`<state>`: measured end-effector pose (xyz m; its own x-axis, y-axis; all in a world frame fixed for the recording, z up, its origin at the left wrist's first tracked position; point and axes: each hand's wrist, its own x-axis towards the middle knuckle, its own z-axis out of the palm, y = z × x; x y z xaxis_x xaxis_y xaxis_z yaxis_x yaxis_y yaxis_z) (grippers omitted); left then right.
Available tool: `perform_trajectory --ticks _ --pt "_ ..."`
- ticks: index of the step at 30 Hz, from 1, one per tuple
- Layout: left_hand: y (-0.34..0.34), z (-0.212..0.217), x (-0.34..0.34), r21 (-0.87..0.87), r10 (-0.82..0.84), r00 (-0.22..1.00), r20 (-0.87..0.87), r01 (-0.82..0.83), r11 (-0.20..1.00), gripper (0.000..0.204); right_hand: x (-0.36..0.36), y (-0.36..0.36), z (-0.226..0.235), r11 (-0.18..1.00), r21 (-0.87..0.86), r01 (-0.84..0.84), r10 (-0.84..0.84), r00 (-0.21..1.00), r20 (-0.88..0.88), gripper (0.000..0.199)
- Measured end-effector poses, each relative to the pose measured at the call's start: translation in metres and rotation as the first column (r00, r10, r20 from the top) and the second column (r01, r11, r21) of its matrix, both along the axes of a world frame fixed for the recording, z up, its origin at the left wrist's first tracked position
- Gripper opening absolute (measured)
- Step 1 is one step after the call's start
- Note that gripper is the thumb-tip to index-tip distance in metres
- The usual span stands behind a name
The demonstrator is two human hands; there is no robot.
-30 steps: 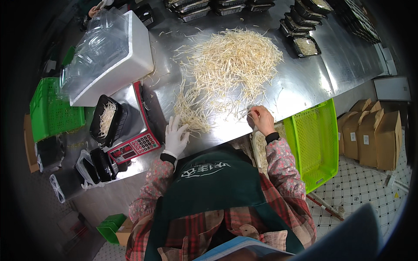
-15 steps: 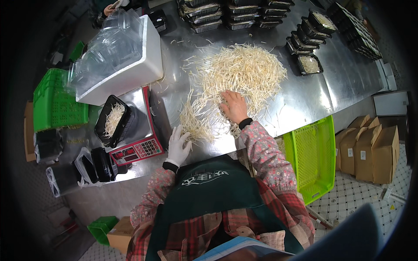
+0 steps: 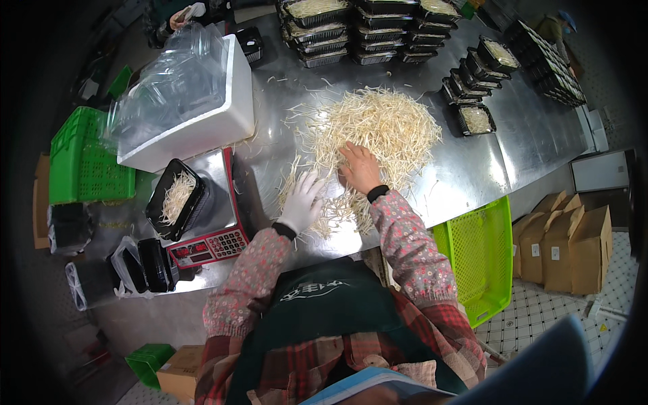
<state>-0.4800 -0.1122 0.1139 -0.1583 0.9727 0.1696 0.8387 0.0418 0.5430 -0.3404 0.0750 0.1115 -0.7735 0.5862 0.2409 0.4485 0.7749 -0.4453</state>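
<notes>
Steel table [image 3: 472,182] fills the centre and upper right of the frame, running diagonally from top centre down to the right edge.

White foam box [image 3: 223,128] sits upper left on the table, stuffed with clear plastic lids [image 3: 169,88]. Green crate [image 3: 81,162] at left edge, beside the box. Second green crate [image 3: 482,260] at lower right, just off the table edge. Brown paper bags [image 3: 567,243] on the tiled floor, far right.

Sprout pile [image 3: 378,128] lies loose at centre, slightly above the middle of the frame, with a thinner trail of strands running down towards the near table edge.

Scale [image 3: 212,236] sits left of centre, red keypad facing the person. Black tray [image 3: 177,199] on the scale, partly filled with sprouts. Stacks of filled black trays [image 3: 358,30] along the top; more trays [image 3: 476,118] at upper right.

Right hand [image 3: 360,167], bare, rests flat on the lower edge of the pile, fingers spread and pressed into the strands, not closed on anything. Left hand [image 3: 302,201], in a white glove, lies just left of and below it on the thin trail, fingers open and splayed, touching strands, gripping nothing. The two hands are just beside each other.
</notes>
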Motion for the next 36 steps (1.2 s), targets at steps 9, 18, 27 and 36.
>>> perform_trajectory --ticks 9,18,27,36 --pt "0.001 -0.035 -0.049 -0.33 0.02 0.975 -0.221 -0.094 0.939 0.049 0.06 -0.005 -0.003 0.962 -0.201 -0.186 0.249 0.897 0.366 0.045" --pt "-0.044 -0.015 -0.036 -0.103 0.281 0.952 0.118 -0.269 0.958 0.038 -0.004 0.002 0.0 0.985 -0.137 0.108 -0.122 0.988 -0.098 0.009" --pt "-0.081 -0.002 -0.024 -0.066 0.311 0.929 0.202 -0.304 0.95 0.034 -0.055 0.011 -0.041 0.976 -0.17 0.134 -0.116 0.987 0.108 0.01" --pt "-0.099 0.015 -0.029 -0.111 0.374 0.857 0.355 -0.359 0.927 0.034 0.013 0.021 -0.02 0.55 -0.832 -0.067 -0.233 0.945 -0.23 0.011"
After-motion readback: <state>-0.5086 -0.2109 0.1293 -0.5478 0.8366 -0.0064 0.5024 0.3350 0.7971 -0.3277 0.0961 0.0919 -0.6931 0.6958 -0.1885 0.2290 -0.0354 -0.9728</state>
